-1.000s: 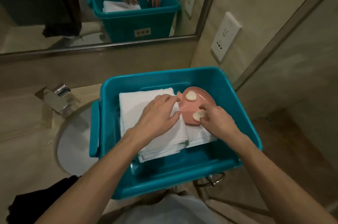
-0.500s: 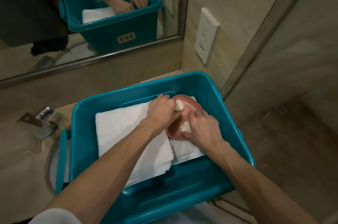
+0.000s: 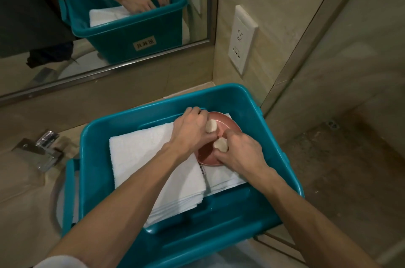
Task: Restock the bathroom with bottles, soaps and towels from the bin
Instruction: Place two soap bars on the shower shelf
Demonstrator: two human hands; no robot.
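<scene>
Chrome faucet (image 3: pixel 39 149), angular and shiny, sits toward the left edge of the beige stone counter (image 3: pixel 19 202), above the white sink basin (image 3: pixel 58 206). Just right of it, a teal plastic bin (image 3: pixel 238 92) fills the counter's right end. Its near-left part hangs over the basin and its far-right corner is close to the wall corner.

Inside, a stack of folded white towels (image 3: pixel 142 158) lies along the bin's left side. A second folded white towel (image 3: pixel 225 178) lies beside it, toward the bin's right wall. The left hand (image 3: pixel 188 129) reaches over the stack, fingers curled down at the left rim of a round pink dish (image 3: pixel 230 124), and appears to grasp that rim. The dish rests on the second towel near the bin's far-right corner.

A lumpy white soap piece (image 3: pixel 211 125) lies on the dish, touching the left hand's fingers. The right hand (image 3: pixel 241 153) curls forefinger and thumb round a second white soap piece (image 3: pixel 221 144) at the dish's near side.

On the wall behind are a framed mirror (image 3: pixel 43 4) and, right of it, a white wall socket (image 3: pixel 242 39).
</scene>
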